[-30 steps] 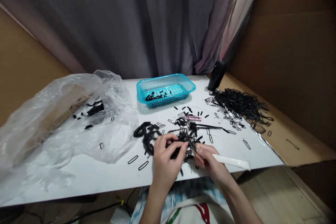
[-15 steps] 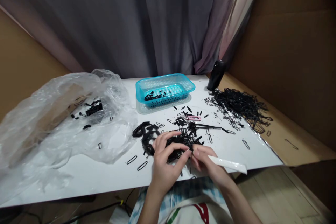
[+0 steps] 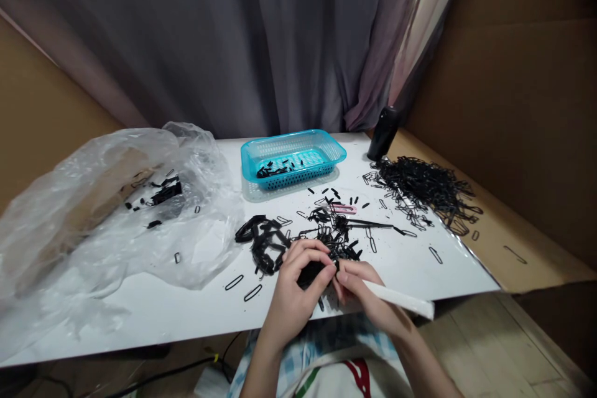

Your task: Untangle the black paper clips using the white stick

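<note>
Over a heap of small black pieces [image 3: 342, 249] at the table's front, my two hands meet fingertip to fingertip. My left hand [image 3: 298, 289] is closed in a pinch on a small black piece, which its fingers mostly hide. Close against it, my right hand [image 3: 366, 292] grips a long, flat white handle [image 3: 401, 300]. The handle sticks out to the right past the wrist, and its working end is hidden by the fingers. A tangle of black loops and strips [image 3: 263, 245] lies just left of my left hand.
Behind stands a turquoise basket [image 3: 293, 140] with black bits inside. A crumpled clear plastic bag [image 3: 186, 236] covers the left side. To the right are a large pile of black loops [image 3: 420, 189] and a black cylinder [image 3: 383, 134]. A pink clip [image 3: 344, 209] lies mid-table. Cardboard walls flank both sides.
My left hand has shifted slightly right, its fingers curled closer to the right hand's fingertips. The white handle has moved a little to the left and turned slightly.
</note>
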The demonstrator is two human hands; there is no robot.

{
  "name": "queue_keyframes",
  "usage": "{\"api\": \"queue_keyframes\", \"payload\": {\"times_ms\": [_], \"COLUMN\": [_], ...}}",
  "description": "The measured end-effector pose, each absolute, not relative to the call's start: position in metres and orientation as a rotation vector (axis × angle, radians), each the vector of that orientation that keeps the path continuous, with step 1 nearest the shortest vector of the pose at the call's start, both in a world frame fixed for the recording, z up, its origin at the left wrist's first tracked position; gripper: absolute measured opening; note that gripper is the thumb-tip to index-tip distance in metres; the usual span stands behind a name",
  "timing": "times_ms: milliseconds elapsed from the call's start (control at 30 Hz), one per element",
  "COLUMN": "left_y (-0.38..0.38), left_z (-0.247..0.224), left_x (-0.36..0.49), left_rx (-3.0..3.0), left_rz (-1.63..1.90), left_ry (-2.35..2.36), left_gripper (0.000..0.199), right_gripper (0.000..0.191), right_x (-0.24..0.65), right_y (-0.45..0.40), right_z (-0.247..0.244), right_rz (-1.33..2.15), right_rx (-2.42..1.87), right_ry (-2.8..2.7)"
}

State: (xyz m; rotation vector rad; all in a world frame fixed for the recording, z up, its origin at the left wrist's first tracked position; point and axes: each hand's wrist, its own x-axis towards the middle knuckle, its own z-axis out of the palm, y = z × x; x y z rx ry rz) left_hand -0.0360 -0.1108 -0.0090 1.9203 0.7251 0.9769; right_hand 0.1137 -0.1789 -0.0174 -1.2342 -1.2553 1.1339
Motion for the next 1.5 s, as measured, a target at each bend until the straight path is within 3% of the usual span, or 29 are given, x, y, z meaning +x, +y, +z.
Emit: {"api": "queue_keyframes", "payload": {"times_ms": [367, 700, 967, 1500], "left_y": [-0.115, -0.138, -0.132, -0.136], "left_z": [-0.009, -0.014, -0.013, -0.015], "left_x": [-0.037, -0.032, -0.032, -0.02], "left_rx": [1.997, 2.199, 2.137, 2.403], "left_rz": [0.81, 0.966, 0.965, 1.019], "left_ry": [0.606, 0.683, 0.824, 0.748], "left_gripper": [0.012, 0.012, 0.009, 0.016], "right_gripper": [0.054, 0.049, 0.043, 0.048], "right_x": [0.106, 0.104, 0.102, 0.094], "right_y": [-0.18, -0.178, -0.176, -0.181], "right_z": [-0.016, -0.023, -0.025, -0.022], "right_rz": [1.013, 0.755, 0.709, 0.816], "right_rx": [-1.363, -1.39, -1.377, -1.42], "right_ry": [-1.263, -1.072, -1.295, -0.957]}}
